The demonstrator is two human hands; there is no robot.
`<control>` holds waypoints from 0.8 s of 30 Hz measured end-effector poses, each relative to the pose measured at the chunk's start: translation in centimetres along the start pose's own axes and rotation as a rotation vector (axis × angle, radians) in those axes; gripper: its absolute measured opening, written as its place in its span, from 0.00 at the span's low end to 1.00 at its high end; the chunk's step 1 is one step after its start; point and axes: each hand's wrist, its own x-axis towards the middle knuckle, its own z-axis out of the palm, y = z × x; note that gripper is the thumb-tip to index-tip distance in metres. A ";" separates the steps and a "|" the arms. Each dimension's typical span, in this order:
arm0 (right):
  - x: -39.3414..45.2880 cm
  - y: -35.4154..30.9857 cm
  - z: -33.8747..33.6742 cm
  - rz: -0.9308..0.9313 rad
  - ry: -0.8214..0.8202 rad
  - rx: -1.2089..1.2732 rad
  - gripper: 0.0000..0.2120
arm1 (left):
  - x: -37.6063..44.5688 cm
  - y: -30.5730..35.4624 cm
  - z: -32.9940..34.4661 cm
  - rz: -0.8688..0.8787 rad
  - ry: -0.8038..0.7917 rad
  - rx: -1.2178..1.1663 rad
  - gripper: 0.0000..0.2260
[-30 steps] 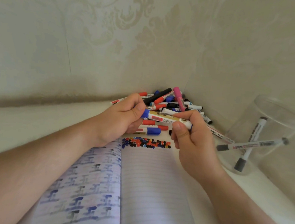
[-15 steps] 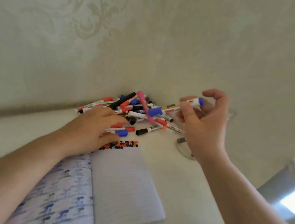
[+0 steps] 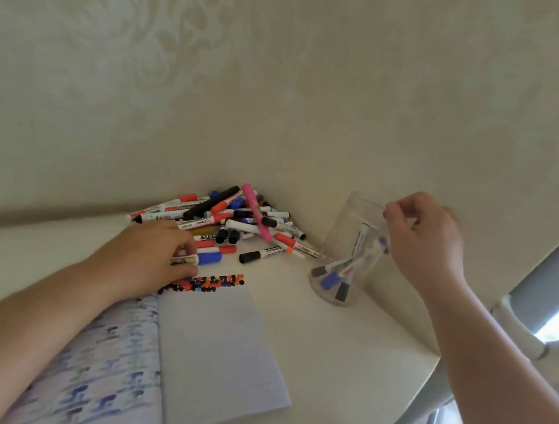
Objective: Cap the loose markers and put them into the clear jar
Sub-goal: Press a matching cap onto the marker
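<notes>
A pile of loose markers [image 3: 237, 218] with red, blue, black and pink caps lies in the corner against the wall. My left hand [image 3: 154, 255] rests at the pile's near edge and pinches a blue-capped marker [image 3: 207, 258] lying on the table. The clear jar [image 3: 348, 250] stands to the right of the pile and holds several capped markers; one of them, a blue-capped marker [image 3: 331, 279], leans inside it. My right hand [image 3: 423, 243] hovers at the jar's rim with loosely curled fingers, and I see nothing between them.
An open notebook [image 3: 214, 347] with ink marks and a row of coloured dots lies in front of the pile, under my left forearm. The white table [image 3: 344, 344] ends at its right edge near a window frame [image 3: 530, 318]. Patterned walls close off the corner.
My right hand carried the capped blue marker from the pile to the jar and let it go inside. My left hand dropped to the pile and took hold of another blue-capped marker.
</notes>
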 end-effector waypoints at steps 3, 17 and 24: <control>-0.1 -0.3 -0.1 -0.005 0.023 0.014 0.10 | 0.0 0.0 0.1 0.006 0.002 0.002 0.09; -6.0 -9.2 12.3 -0.731 -0.498 -0.078 0.18 | -0.5 2.7 -1.7 0.235 0.071 -0.347 0.13; -4.5 -9.0 12.9 -0.691 -0.653 -0.055 0.10 | -0.4 2.6 -1.9 -0.018 0.263 -0.962 0.30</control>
